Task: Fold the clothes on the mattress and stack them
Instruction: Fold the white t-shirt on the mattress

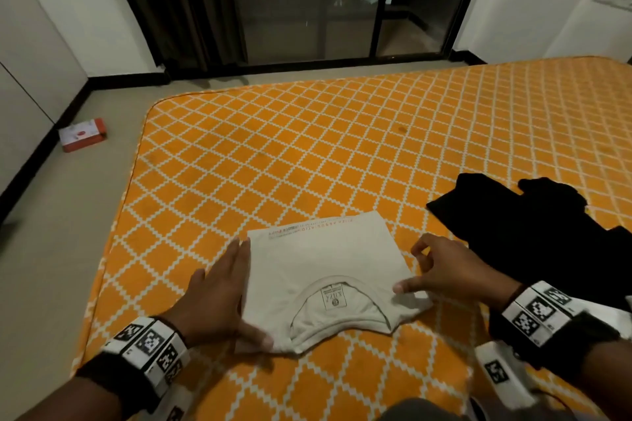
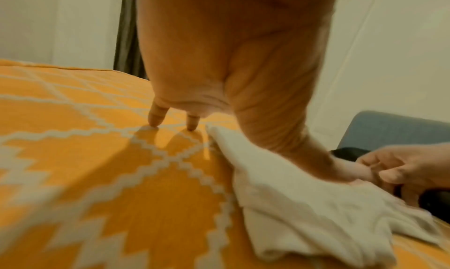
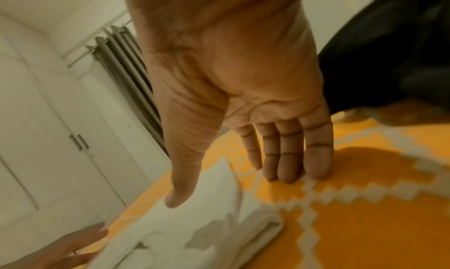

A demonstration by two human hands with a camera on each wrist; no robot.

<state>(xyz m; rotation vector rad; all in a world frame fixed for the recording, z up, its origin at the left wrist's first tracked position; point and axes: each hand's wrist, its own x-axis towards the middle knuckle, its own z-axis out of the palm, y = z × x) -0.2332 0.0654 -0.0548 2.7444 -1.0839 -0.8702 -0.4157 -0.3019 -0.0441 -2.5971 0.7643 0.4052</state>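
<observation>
A folded white T-shirt lies collar-up on the orange mattress, near its front. My left hand lies flat along the shirt's left edge with straight fingers and its thumb on the near left corner. My right hand is at the right edge, with its thumb on the fabric beside the collar. In the right wrist view the fingers rest straight on the mattress beside the shirt. A crumpled black garment lies just right of my right hand. The left wrist view shows the shirt under my thumb.
The mattress's left edge drops to grey floor, where an orange and white box lies. A dark glass sliding door stands beyond the far edge. Bare mattress stretches behind the shirt. White cupboard doors show in the right wrist view.
</observation>
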